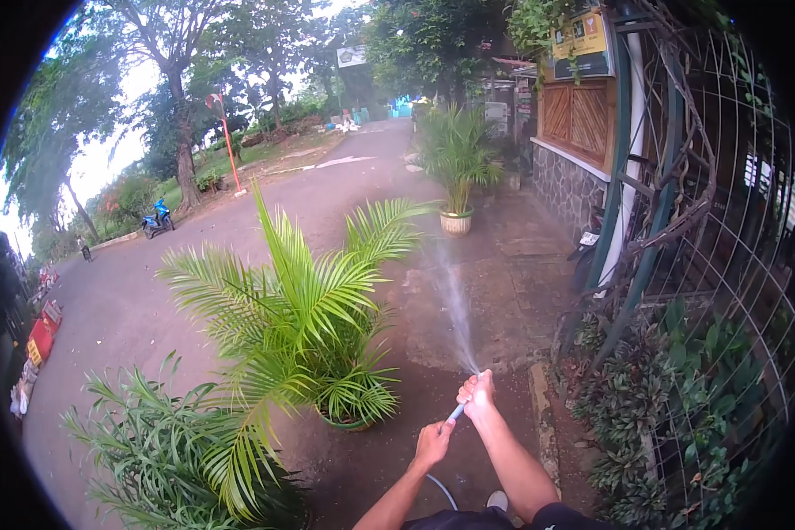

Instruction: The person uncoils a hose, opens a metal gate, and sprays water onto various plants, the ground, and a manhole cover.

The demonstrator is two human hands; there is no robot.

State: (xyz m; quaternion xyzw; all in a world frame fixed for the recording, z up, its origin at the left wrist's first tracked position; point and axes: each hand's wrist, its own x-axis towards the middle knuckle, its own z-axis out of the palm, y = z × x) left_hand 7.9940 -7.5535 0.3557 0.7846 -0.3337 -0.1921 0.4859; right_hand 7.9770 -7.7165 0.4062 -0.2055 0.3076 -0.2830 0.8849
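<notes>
My right hand (477, 394) is closed around the end of a pale garden hose (456, 412), where water comes out. Behind it, my left hand (433, 443) grips the same hose lower down, and the hose curves on toward my feet. A fan of water spray (455, 305) shoots forward from the right hand, up and slightly left in view. To the left of the spray stands a large potted palm (305, 309), its pot mostly hidden by fronds. Farther ahead is another palm (458, 163) in a cream pot (456, 223).
Leafy plants (623, 424) and a wire trellis (724, 291) line the right side beside a low curb (543, 415). A narrow-leaved bush (159, 450) grows at lower left. Across the road (106, 309) stand a blue motorbike (158, 219) and an orange pole (230, 146).
</notes>
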